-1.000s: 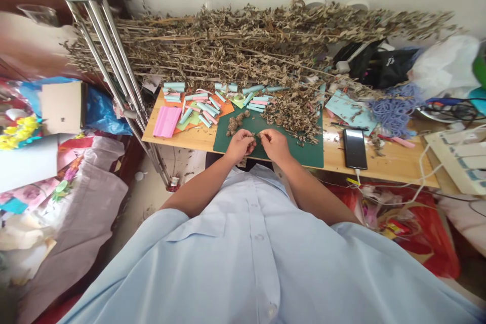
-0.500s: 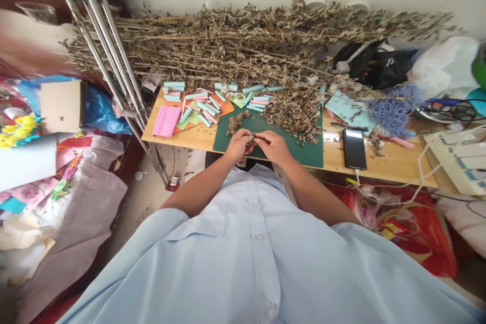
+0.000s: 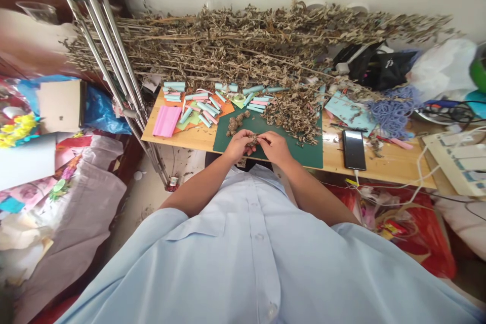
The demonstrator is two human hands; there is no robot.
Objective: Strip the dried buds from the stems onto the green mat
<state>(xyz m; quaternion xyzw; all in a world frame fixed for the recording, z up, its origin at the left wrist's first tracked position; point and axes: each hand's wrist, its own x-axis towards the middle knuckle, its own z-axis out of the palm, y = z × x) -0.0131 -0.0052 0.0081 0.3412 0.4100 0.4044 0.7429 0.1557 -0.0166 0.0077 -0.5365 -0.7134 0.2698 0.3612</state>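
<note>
On the wooden desk [image 3: 395,169], the person's left hand [image 3: 239,145] and right hand [image 3: 275,147] sit close together above the near edge of a dark green cutting mat [image 3: 304,157], their fingers curled inward and nearly meeting. Pinched between them is a small dried sprig [image 3: 252,138], brown and crumbly, held just over the mat; the fingers hide much of it. Just beyond the left hand, a small heap of dried, knobbly plant bits [image 3: 236,123] lies on the mat, and farther right a larger pile of crumbled dry leaves [image 3: 292,114] covers the mat's far side. Long dried plant stalks [image 3: 228,45] lie in a thick bundle along the back of the desk, running against the wall. Left of the mat, pale blue and pink paper rolls [image 3: 205,106] are scattered over an orange paper sheet [image 3: 224,109], with a folded pink paper [image 3: 167,120] at the desk's left end. To the right of the mat lie a black smartphone [image 3: 354,149] with a white cable, a pale blue card [image 3: 349,114] and a tangle of blue-violet cord [image 3: 395,118]. A pair of metal crutches [image 3: 110,55] leans across the desk's left corner, and the person's light blue button-up shirt [image 3: 258,263] fills the bottom of the view.
</note>
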